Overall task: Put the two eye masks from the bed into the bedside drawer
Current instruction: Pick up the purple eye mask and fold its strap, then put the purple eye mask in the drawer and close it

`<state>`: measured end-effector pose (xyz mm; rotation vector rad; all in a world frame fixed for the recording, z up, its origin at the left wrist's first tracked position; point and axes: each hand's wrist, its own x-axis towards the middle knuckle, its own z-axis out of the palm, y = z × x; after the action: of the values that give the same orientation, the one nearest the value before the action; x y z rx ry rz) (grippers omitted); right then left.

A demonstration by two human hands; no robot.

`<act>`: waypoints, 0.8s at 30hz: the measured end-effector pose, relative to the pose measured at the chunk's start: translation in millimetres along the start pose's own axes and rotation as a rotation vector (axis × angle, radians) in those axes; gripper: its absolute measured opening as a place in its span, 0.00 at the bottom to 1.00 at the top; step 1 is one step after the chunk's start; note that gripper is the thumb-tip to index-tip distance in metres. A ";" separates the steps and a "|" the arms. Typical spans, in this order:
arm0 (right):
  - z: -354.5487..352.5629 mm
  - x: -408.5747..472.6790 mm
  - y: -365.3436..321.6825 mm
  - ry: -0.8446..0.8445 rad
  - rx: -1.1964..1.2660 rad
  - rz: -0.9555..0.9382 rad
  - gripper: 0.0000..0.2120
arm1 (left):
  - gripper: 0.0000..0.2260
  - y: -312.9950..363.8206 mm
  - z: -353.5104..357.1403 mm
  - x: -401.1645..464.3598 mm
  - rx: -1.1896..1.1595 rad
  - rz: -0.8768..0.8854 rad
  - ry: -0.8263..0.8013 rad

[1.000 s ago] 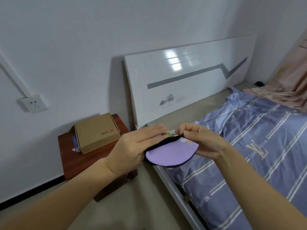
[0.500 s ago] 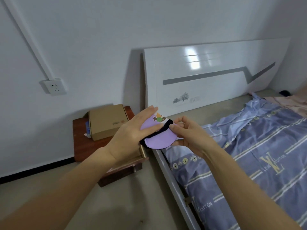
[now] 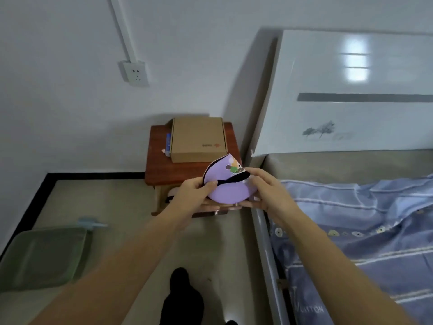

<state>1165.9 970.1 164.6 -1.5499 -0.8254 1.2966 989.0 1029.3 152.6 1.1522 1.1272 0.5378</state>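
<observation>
A purple eye mask (image 3: 228, 188) with a black strap and a small cartoon print is folded between both hands. My left hand (image 3: 192, 195) pinches its left edge and strap; my right hand (image 3: 264, 191) holds its right side from below. The mask hangs over the open drawer (image 3: 161, 200) of the reddish-brown bedside table (image 3: 159, 165). A pale pink shape with a dark strap (image 3: 172, 195) shows inside the drawer, mostly hidden by my left hand; I cannot tell what it is.
A cardboard box (image 3: 199, 138) and a small blue-white tube (image 3: 168, 143) sit on the bedside table. The bed frame rail (image 3: 264, 242) and blue striped duvet (image 3: 363, 231) lie to the right. A green cushion (image 3: 42, 254) lies on the floor at left, a wall socket (image 3: 134, 72) above.
The view has swung left and down toward the bedside table. Both hands have carried the purple mask from above the bed edge to over the open drawer.
</observation>
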 end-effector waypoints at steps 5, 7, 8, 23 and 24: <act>14.8 69.3 42.8 -0.060 -0.183 0.233 0.05 | 0.07 -44.6 -38.3 59.8 -0.220 -0.268 -0.176; 22.5 100.4 70.7 -0.090 -0.202 0.399 0.04 | 0.09 -71.2 -48.5 89.3 -0.275 -0.380 -0.087; 27.4 115.8 87.2 -0.092 -0.238 0.465 0.05 | 0.09 -86.3 -51.6 103.4 -0.290 -0.433 -0.026; 53.5 336.7 273.1 -0.105 -0.794 0.477 0.12 | 0.08 -269.3 -62.3 312.0 0.297 -0.492 0.240; 54.1 344.7 284.0 -0.108 -0.828 0.461 0.11 | 0.08 -278.3 -62.7 320.5 0.346 -0.497 0.249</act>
<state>1170.9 1196.5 -224.1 -2.4454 -1.2135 1.4524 1003.9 1217.4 -232.7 1.0568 1.7075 0.0985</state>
